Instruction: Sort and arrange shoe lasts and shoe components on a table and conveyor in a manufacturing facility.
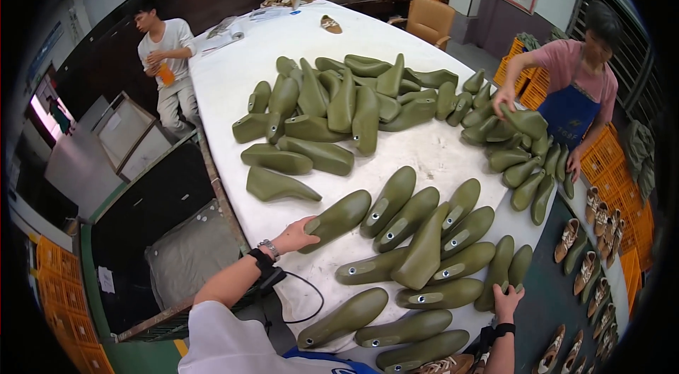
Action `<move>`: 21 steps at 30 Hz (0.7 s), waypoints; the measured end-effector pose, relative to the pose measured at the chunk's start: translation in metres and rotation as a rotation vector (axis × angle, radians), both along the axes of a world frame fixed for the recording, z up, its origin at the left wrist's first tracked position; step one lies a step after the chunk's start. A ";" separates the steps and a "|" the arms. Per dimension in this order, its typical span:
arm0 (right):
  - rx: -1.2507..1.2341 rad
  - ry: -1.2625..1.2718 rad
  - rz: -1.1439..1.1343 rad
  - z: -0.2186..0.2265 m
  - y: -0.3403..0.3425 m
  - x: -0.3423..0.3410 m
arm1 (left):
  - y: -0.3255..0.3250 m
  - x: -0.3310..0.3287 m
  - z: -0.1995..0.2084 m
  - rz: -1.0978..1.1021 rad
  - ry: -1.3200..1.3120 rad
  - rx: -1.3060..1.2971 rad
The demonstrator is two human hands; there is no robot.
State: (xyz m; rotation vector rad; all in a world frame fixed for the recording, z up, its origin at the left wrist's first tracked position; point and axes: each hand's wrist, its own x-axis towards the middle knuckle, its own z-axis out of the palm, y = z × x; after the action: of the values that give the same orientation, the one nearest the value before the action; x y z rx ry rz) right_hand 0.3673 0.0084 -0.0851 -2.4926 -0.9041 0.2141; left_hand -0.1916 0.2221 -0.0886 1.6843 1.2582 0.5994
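Person's left hand [293, 235] grasps a green shoe last [343, 218] by one end, on the white desk [262, 49] — right hand [506, 303] at the near ends of paired lasts [498, 268], right desk edge — can't tell if gripping.

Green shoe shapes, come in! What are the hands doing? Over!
Left hand on one shoe shape. Right hand touching two more. Others crowd the space between.

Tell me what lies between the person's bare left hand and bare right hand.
The head view shows several olive-green, foot-shaped lasts between the left hand and right hand.
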 end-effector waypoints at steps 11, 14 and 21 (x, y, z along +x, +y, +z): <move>-0.049 0.058 0.006 0.004 0.005 0.001 | 0.053 -0.023 0.016 0.198 0.375 0.474; -0.050 -0.006 -0.003 0.000 0.001 0.004 | 0.080 -0.032 0.040 0.159 0.788 0.843; -0.060 0.031 -0.017 0.017 0.000 -0.006 | 0.096 -0.003 0.041 0.212 0.781 0.261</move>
State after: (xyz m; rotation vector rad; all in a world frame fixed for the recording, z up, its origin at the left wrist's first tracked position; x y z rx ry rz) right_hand 0.3617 0.0085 -0.0680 -2.5442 -0.8755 0.2778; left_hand -0.1943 0.3180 -0.0471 2.1149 1.9920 0.2191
